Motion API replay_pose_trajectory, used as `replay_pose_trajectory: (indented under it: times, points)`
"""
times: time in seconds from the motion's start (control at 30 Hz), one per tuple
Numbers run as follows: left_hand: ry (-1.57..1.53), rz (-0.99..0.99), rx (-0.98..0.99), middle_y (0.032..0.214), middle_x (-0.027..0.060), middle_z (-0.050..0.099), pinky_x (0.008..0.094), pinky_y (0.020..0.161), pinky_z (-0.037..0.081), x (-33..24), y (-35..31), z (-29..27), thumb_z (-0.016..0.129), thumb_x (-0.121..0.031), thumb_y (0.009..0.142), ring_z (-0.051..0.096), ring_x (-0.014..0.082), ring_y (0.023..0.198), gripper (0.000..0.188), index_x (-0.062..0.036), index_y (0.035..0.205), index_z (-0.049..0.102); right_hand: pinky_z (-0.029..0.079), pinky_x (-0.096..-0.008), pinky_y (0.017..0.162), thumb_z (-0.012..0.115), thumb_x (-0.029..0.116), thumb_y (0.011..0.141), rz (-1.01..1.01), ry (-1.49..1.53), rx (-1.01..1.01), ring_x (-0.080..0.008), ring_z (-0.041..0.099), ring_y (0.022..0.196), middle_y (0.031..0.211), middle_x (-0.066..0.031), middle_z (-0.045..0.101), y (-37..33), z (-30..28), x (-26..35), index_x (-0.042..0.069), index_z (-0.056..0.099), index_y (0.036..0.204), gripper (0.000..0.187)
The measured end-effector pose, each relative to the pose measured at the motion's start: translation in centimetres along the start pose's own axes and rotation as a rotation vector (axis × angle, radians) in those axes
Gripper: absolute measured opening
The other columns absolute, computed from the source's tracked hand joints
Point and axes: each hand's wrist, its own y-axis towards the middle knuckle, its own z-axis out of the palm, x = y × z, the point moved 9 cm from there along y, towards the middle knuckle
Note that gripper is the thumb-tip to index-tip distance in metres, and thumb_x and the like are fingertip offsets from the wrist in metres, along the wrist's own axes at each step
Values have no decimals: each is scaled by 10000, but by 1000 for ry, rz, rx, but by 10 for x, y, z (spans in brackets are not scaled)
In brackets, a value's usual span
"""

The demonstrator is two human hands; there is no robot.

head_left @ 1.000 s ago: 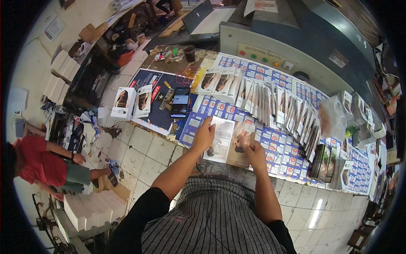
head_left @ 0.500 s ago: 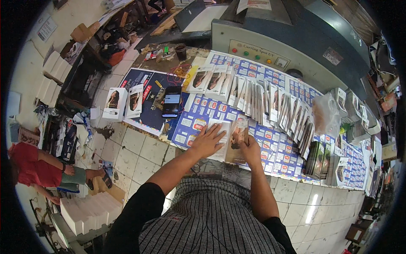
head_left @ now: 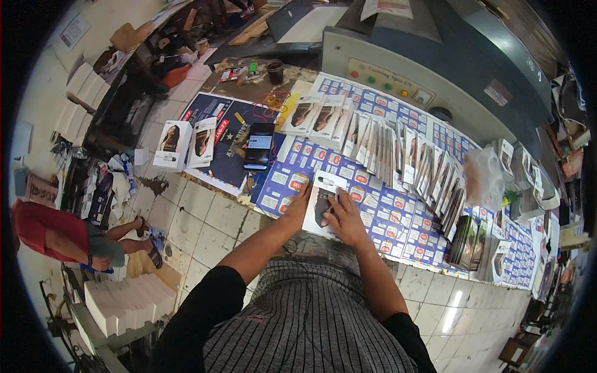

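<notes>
A folded printed card, white with a dark picture and a cutout at its top, lies on the table's near side. Along its left edge rests my left hand, fingers stretched out and lying against the card. My right hand presses on the card's right side with its fingers spread. Under both hands is a sheet printed with blue and red labels. Behind them, a long overlapping row of similar cards runs to the right.
Two small card piles and a phone lie on the left. A dark cup stands farther back. A plastic bag and more stacks sit at right, before a grey machine. Another person is at far left.
The card was spread open under my hands and is now folded over. My left hand has moved to its left edge, and my right hand has shifted left onto its face.
</notes>
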Motion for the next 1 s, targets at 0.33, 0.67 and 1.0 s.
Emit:
replay_pose_trajectory:
  times: [0.33,0.67,1.0]
  points:
    - [-92,-123,81,1587,69,342,503,1186,167,40,-29,-56,505,-292,1003,211,272,1501,472,-137,1449,481,307,-487,1151,650,393,917,8,-142,-63,-427,322,1426,1541,-241,348,-3,7,5,48,545,1385,591]
    - [-126,-111,67,1599,100,308,540,1185,129,34,-32,-60,498,-537,988,205,299,1500,593,-226,1490,441,296,-494,1155,688,369,897,28,-133,-29,-431,307,1432,1536,-260,333,0,10,5,4,495,1408,657]
    - [-42,-80,111,1627,47,259,539,1188,131,31,-33,-52,462,-581,975,161,252,1515,687,-166,1517,384,387,-483,1079,733,185,842,288,173,-192,-451,447,1295,1397,-296,460,9,-4,-9,-72,425,1408,693]
